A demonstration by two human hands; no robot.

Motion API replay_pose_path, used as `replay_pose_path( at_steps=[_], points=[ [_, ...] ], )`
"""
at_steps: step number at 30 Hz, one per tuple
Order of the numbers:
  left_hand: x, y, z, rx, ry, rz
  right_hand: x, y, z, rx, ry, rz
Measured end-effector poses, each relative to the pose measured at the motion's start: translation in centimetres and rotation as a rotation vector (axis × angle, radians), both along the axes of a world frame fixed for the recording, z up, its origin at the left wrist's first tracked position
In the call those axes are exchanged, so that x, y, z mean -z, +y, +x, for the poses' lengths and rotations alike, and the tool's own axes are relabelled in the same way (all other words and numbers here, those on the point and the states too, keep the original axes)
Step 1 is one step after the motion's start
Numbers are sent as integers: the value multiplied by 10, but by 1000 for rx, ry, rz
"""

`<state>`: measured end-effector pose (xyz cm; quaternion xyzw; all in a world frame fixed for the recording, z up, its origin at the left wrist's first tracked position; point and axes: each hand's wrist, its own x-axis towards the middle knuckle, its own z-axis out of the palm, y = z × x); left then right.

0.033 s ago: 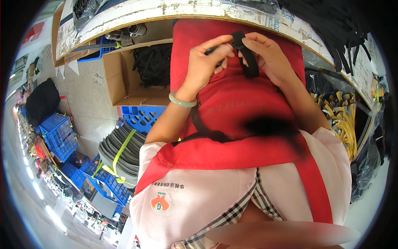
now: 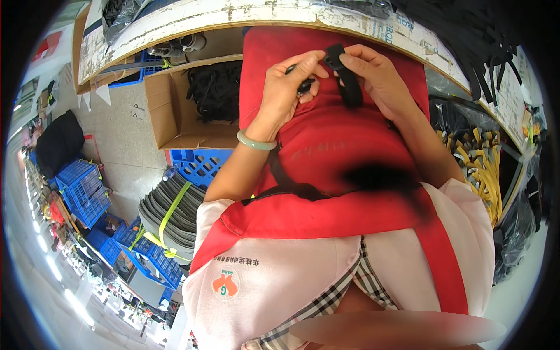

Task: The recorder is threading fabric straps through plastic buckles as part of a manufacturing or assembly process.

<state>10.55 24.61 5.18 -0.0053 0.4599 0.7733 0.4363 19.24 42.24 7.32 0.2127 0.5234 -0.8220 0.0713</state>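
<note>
A black webbing strap [image 2: 350, 87] hangs over the red apron [image 2: 326, 125], folded over at its upper end. My right hand [image 2: 376, 73] pinches it there between thumb and fingers. A black buckle-like piece [image 2: 333, 60] shows on the strap's left edge, facing my other hand. Curled around a small black object [image 2: 304, 86] is my left hand [image 2: 286, 84], with its thumb and forefinger together. Parts of that object stick out between the fingers; its kind is hidden. A small gap separates the left fingertips from the strap.
The worn white table edge [image 2: 233, 14] curves beyond my hands. Left of my lap, a cardboard box [image 2: 166, 111] holds black straps [image 2: 214, 90]. Nearby are a blue crate [image 2: 198, 163] and a tied stack of dark sheets [image 2: 166, 213]. Yellow strips [image 2: 484, 169] hang at the right.
My left hand has shifted slightly left, away from the strap, and more of the small black object shows between its fingers. My right hand stays nearly still on the strap.
</note>
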Motion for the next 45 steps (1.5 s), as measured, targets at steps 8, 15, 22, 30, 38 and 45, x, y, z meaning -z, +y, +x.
replay_pose_path(
  at_steps=[8, 15, 22, 30, 38, 45],
  points=[
    [-12, 11, 2, -33, 41, -82, -19, -17, 7, 119, 543, 751],
    [-8, 8, 5, -104, 296, -177, -28, 5, 4, -260, -71, 536],
    [-6, 7, 6, -25, 402, -131, -14, -2, -1, -155, -101, 381],
    [-25, -21, -2, 45, 286, -120, 1, -6, -14, -279, -68, -192],
    [-99, -166, -41, -440, 848, -693, 10, -2, -30, -250, 52, 338],
    [-54, -89, -17, 240, 458, -427, -10, -50, -44, -530, 351, 473]
  ],
)
